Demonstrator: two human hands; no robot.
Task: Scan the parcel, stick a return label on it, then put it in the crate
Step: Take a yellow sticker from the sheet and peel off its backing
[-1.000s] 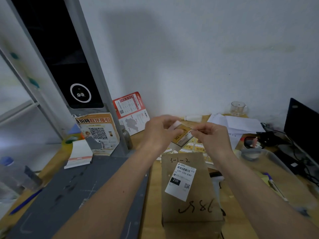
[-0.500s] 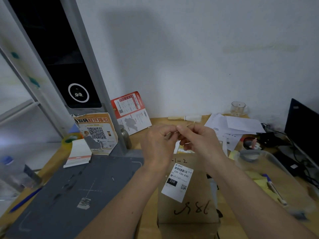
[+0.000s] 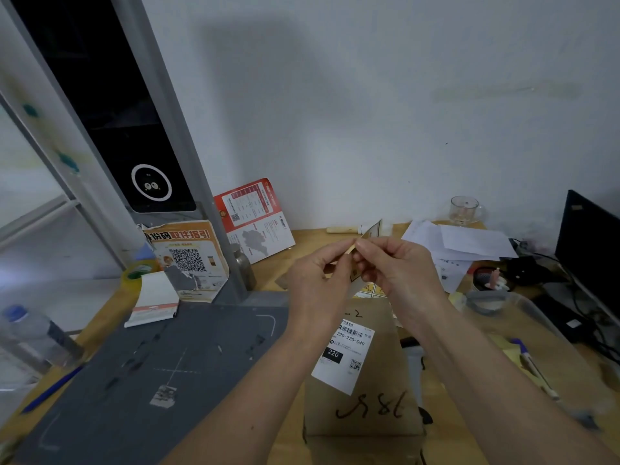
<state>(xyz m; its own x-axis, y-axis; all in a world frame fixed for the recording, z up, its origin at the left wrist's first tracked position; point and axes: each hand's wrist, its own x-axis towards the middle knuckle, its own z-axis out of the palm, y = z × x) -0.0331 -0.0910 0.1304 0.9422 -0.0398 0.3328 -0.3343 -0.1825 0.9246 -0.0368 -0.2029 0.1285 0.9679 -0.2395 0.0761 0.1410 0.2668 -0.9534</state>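
A brown cardboard parcel [image 3: 372,391] lies on the desk under my forearms, with a white shipping label [image 3: 345,354] and handwritten marks on top. Above its far end, my left hand [image 3: 318,280] and my right hand [image 3: 399,266] meet fingertip to fingertip. Both pinch a small yellowish return label [image 3: 373,231] that sticks up edge-on between them. A sheet of yellow labels [image 3: 372,290] shows just behind the parcel, mostly hidden by my hands.
A dark grey scanner pad [image 3: 161,370] and a tall black scanner post [image 3: 110,105] stand at left. A clear plastic bin [image 3: 543,344] sits at right, near a dark monitor [image 3: 590,236]. Papers [image 3: 469,241], a glass mug [image 3: 464,209], tape [image 3: 137,273] and a bottle [image 3: 27,333] crowd the desk edges.
My hands came together and rose slightly above the parcel's far end. The small label, held flat a second ago, now stands edge-on between my fingertips.
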